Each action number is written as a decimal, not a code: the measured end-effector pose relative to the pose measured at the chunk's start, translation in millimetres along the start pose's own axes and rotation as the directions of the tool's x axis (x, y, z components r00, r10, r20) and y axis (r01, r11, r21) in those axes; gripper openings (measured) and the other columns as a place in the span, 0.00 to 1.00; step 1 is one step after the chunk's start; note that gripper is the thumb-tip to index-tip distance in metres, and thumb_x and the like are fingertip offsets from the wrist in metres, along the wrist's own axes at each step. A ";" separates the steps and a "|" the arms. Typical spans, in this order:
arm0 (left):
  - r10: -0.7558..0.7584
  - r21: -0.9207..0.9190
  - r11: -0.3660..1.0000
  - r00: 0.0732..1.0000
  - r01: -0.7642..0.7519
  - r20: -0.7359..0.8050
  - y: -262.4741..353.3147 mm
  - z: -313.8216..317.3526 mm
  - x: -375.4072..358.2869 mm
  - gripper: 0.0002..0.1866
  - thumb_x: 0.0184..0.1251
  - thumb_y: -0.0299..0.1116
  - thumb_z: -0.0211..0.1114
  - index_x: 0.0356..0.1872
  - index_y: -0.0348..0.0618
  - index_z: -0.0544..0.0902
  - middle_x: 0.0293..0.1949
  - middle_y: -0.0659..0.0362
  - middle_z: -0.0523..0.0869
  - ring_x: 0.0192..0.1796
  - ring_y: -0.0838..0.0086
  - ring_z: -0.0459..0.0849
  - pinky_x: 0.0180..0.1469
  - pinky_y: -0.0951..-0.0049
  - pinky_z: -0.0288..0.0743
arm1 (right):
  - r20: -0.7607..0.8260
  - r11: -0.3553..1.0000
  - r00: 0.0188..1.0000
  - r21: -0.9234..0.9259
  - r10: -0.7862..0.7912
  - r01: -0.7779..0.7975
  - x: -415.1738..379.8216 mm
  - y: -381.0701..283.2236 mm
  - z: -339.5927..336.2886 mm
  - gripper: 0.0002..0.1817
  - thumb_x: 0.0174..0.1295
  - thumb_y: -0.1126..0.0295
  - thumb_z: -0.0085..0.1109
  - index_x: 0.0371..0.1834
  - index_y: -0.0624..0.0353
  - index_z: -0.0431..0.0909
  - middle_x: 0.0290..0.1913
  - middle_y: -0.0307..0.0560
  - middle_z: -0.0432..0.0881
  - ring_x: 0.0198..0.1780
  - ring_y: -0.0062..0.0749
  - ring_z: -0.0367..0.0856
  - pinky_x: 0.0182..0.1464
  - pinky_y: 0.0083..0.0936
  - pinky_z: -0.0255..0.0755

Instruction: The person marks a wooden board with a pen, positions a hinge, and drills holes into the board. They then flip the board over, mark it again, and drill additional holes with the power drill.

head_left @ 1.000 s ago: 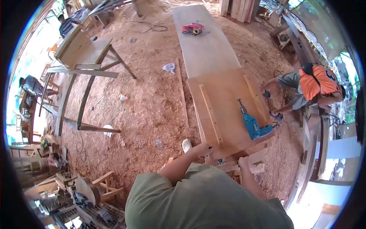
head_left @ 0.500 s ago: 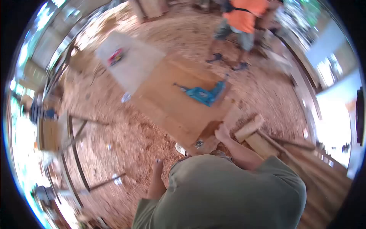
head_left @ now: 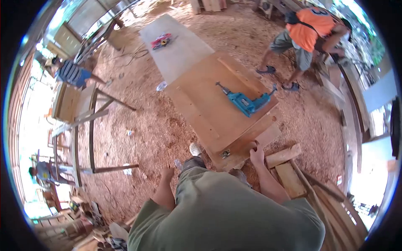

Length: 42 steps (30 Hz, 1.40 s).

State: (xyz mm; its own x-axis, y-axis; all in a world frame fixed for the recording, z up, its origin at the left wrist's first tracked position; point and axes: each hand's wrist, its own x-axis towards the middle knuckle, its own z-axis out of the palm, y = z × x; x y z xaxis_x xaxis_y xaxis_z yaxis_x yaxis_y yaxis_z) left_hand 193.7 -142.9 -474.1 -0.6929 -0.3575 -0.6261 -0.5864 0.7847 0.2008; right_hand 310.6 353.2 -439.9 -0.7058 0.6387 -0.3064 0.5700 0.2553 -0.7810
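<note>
We have our left hand [head_left: 166, 172] low over the floor [head_left: 138, 152], apart from the board [head_left: 194, 100] and off its near left corner. Fingers curled; we can't tell if anything is in it. Our right hand [head_left: 256, 154] is at the board's near edge, fingers bent at the wood just below; we can't tell if it grips. The board overlaps the near end of a pale panel [head_left: 176, 54]. On it we see a blue drill [head_left: 248, 103] lying on its side by the near right corner, bit toward the far edge. A small metal piece [head_left: 225, 154] sits just off the near left corner. Red tool [head_left: 161, 40] lies near the panel's far edge. Person in orange [head_left: 312, 29] bends well off the board's right edge.
</note>
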 end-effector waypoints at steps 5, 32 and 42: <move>0.099 -0.143 0.983 0.986 -0.118 -0.134 64.6 -16.7 28.8 0.21 0.49 0.39 0.64 0.40 0.30 0.84 0.39 0.39 0.86 0.47 0.49 0.85 0.49 0.58 0.77 | -0.132 0.994 0.991 0.108 0.007 0.008 -13.5 -11.2 4.6 0.18 0.56 0.74 0.57 0.51 0.68 0.74 0.38 0.51 0.81 0.40 0.34 0.79 0.46 0.30 0.72; -0.079 -0.382 0.891 0.911 0.246 0.404 -31.4 -148.2 260.2 0.11 0.58 0.36 0.63 0.37 0.40 0.77 0.23 0.58 0.79 0.19 0.70 0.74 0.20 0.67 0.67 | -0.174 0.750 0.978 -0.631 0.113 -0.199 -8.4 -241.5 164.9 0.39 0.53 0.57 0.66 0.67 0.58 0.61 0.67 0.57 0.65 0.67 0.56 0.64 0.68 0.47 0.57; 0.116 -0.444 0.894 0.933 0.051 0.342 41.8 -144.5 272.7 0.10 0.59 0.34 0.61 0.37 0.40 0.80 0.24 0.59 0.82 0.22 0.74 0.77 0.21 0.70 0.69 | -0.277 0.533 0.798 -0.622 0.536 -0.574 38.2 -297.4 186.7 0.32 0.54 0.60 0.58 0.64 0.61 0.70 0.69 0.60 0.65 0.69 0.53 0.65 0.68 0.42 0.61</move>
State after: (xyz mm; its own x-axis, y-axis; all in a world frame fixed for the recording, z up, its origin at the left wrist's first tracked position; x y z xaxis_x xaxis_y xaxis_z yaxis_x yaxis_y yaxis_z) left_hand -80.4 -280.7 -527.6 -0.5710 -0.0692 -0.8180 -0.7464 0.4586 0.4823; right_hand 35.6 166.1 -321.0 -0.1412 0.8473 -0.5121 0.9703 0.2212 0.0984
